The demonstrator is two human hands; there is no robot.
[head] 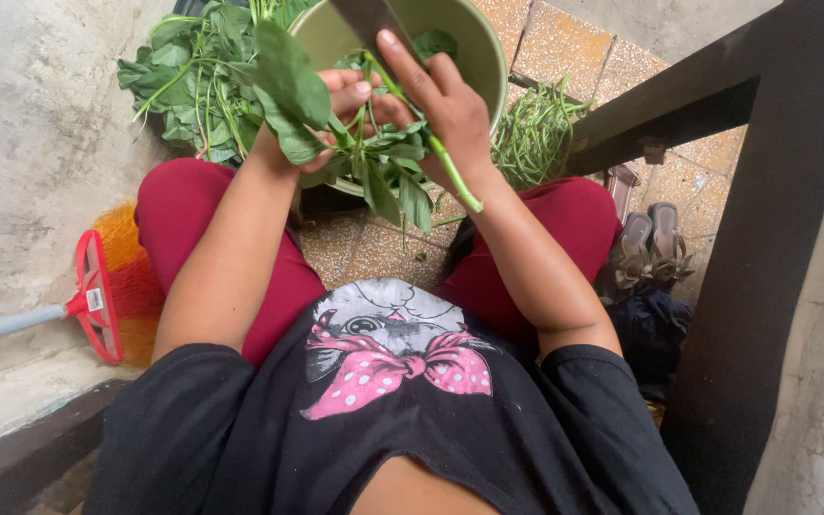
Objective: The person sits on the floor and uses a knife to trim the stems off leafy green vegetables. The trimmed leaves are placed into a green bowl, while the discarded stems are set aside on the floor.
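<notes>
My left hand [340,100] grips a bunch of leafy green stalks [374,157] over a green bowl [474,43]. Large leaves hang from the bunch and partly hide the fingers. My right hand [445,105] holds a knife, whose dark blade [364,19] rises to the top edge of the frame. The right hand's fingers also press a green stem [450,172] that runs down along the wrist. Both hands meet above the bowl's near rim, between my knees in dark red trousers.
A pile of leafy greens [193,76] lies left of the bowl. Thin trimmed stalks [531,138] lie on the tiled floor to the right. A red and orange broom [112,281] leans at the left wall. Sandals [650,243] and a dark wooden frame [765,191] stand at right.
</notes>
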